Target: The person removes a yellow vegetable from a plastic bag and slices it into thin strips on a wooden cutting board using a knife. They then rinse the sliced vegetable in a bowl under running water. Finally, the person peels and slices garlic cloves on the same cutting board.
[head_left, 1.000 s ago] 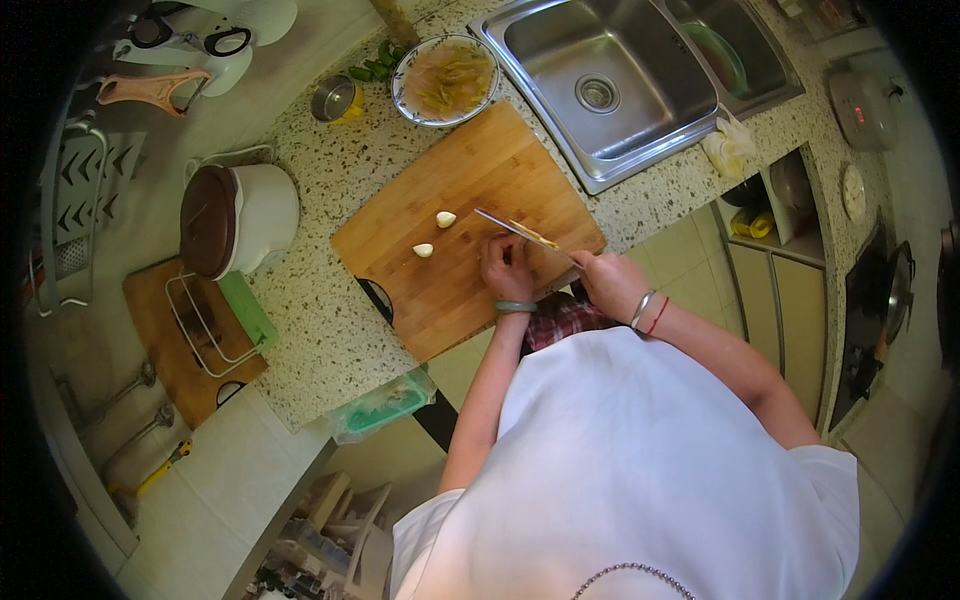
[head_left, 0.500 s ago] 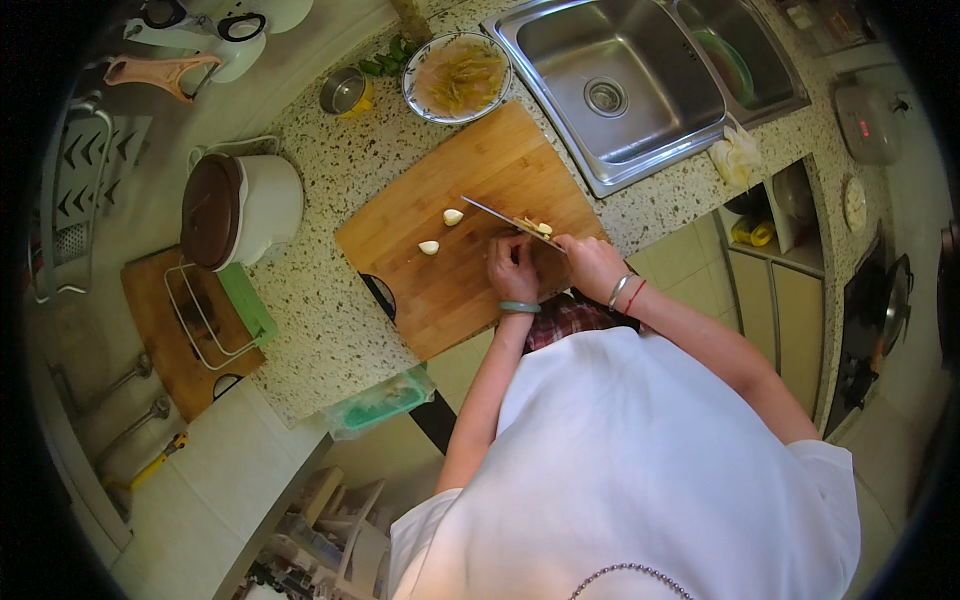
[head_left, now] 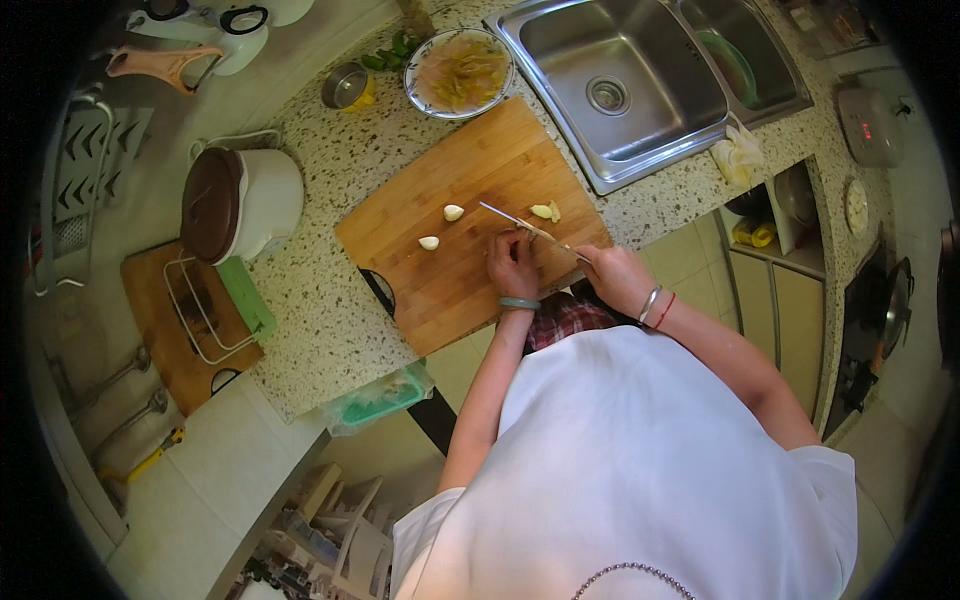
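On the wooden cutting board, my right hand grips a kitchen knife by its handle, the blade pointing away to the far left. Close against the blade's near side is my left hand, its fingers curled down to the board; what they hold is hidden. Cut garlic pieces lie just beyond the blade. Two whole peeled garlic cloves, one farther clove and one nearer clove, rest apart to the left of the knife.
A patterned bowl of yellowish-green strips in liquid stands behind the board, beside a small metal cup. The steel sink is at the far right. A white pot with a brown lid sits left.
The knife has shifted right and its blade has moved off the cut garlic, which now lies uncovered beyond it. My right hand has drawn right; my left hand's fingers have come to the blade.
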Available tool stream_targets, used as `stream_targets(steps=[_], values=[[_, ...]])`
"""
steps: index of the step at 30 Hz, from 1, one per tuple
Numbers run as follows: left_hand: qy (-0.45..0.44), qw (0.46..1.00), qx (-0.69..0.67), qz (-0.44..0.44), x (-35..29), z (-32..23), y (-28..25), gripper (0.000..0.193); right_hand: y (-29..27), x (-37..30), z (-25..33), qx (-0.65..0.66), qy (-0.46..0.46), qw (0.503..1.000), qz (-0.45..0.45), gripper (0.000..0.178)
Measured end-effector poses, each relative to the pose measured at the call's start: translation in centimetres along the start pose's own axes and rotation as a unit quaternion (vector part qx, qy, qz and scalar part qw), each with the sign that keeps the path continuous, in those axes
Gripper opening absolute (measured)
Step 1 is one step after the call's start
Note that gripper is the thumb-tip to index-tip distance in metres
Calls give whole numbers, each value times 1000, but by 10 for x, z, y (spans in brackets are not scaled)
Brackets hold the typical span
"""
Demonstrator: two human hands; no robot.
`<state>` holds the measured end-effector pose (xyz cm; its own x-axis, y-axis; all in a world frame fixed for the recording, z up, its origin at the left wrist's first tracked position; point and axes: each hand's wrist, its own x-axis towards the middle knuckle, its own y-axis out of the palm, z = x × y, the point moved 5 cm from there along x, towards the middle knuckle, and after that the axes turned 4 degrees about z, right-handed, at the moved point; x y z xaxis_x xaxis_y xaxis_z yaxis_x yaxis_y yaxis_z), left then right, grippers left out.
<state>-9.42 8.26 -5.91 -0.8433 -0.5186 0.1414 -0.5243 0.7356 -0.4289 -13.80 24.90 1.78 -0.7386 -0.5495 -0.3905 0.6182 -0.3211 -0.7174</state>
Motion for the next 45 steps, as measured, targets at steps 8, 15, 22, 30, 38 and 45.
stream_targets(steps=[8,15,22,30,38,45], values=[[25,1000,11,2,3,-4,-1,6,-3,1,3,15,20,999,29,19],[2,1000,14,5,1,-2,-1,7,7,5,6,-19,38,998,44,16],[9,1000,16,17,0,1,-1,9,23,24,4,-45,18,998,32,20],[25,999,31,13,2,-2,1,10,23,39,-9,13,-10,1000,-10,18],[39,999,15,-7,-1,3,1,7,-3,22,-1,33,-14,998,-45,22],[6,1000,-15,2,-1,0,1,7,-2,-2,0,-2,7,1000,-3,21]])
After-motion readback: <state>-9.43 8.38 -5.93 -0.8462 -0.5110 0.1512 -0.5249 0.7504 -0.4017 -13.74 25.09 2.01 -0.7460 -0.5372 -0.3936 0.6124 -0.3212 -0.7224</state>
